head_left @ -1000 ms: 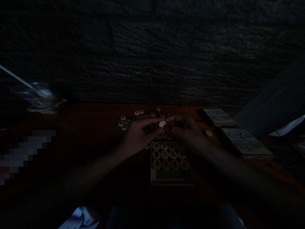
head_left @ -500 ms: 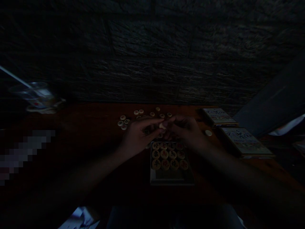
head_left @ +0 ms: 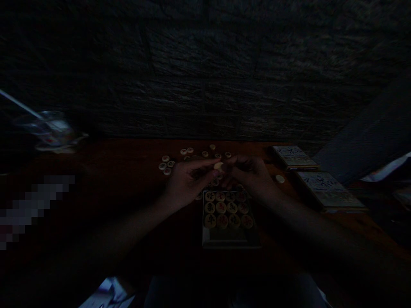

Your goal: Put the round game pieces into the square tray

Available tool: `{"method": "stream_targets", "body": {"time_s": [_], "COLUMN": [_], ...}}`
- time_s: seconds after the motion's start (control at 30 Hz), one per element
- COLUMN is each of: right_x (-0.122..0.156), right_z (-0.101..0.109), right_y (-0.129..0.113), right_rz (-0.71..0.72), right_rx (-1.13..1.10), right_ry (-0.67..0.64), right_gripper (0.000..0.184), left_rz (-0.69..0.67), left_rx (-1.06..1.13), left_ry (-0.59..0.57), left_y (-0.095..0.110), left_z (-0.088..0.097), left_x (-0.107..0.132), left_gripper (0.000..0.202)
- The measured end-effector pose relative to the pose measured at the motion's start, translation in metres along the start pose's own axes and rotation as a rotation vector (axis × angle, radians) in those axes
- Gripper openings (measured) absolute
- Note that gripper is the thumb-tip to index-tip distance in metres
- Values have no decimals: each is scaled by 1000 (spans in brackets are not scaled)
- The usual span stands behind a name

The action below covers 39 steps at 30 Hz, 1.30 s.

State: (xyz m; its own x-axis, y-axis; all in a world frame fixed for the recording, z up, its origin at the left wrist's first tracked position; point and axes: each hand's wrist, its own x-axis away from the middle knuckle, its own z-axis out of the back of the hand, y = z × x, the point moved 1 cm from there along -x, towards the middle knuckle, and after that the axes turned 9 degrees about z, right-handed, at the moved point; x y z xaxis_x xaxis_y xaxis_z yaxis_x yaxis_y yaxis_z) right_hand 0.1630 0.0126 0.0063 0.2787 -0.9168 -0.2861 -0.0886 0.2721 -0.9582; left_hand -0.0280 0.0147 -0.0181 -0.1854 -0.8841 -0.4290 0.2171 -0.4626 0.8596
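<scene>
The scene is very dark. My left hand [head_left: 186, 182] and my right hand [head_left: 248, 175] meet above the far end of a small shallow box [head_left: 230, 244]. Between their fingertips sits one pale round game piece [head_left: 218, 165], pinched by both hands. The box holds several round pieces [head_left: 224, 209] in rows, marked with red or black characters. Its near end has no pieces in it.
Several loose round pieces [head_left: 167, 164] lie scattered on the reddish-brown table [head_left: 128, 184] beyond my hands, and one single piece [head_left: 280, 179] lies to the right. Two printed boxes [head_left: 327, 190] lie at the right. A clear plastic container [head_left: 53, 130] stands far left. A dark stone wall rises behind.
The hands stay together over the box. The pale piece between the fingertips has turned and shifted a little; nothing else has moved.
</scene>
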Motion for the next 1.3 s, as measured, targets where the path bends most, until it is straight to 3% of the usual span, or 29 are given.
{"method": "stream_targets", "body": {"time_s": [0.43,0.6,0.77,0.9,1.07,1.2,1.3], "right_x": [4,4,5,7,8,8,8], "right_z": [-1,-4,-6,-6,-4,-7,-10], "right_y": [0,0,-4,-5,-4,-5,-5], "right_rz": [4,-41,-89,-58,-2,-30,-64], "right_rx": [67,-1,-61,14,140,39,-57], "right_ry": [7,-13,35,28,30,37,54], "right_gripper": [23,24,31,33,25,21,21], "left_rz": [-75,-17,78,106,23,23,68], "left_rx": [-40,-64,109,205,89,10,97], "left_ry": [-57,-115,-78,-35,-74,-87,-105], "left_y": [14,16,16,17,19,22,22], "left_z": [-1,-4,-8,-7,-4,-3,-5], "left_x": [2,5,5,3,4,4,3], "left_gripper": [30,35,32,22,26,28,30]}}
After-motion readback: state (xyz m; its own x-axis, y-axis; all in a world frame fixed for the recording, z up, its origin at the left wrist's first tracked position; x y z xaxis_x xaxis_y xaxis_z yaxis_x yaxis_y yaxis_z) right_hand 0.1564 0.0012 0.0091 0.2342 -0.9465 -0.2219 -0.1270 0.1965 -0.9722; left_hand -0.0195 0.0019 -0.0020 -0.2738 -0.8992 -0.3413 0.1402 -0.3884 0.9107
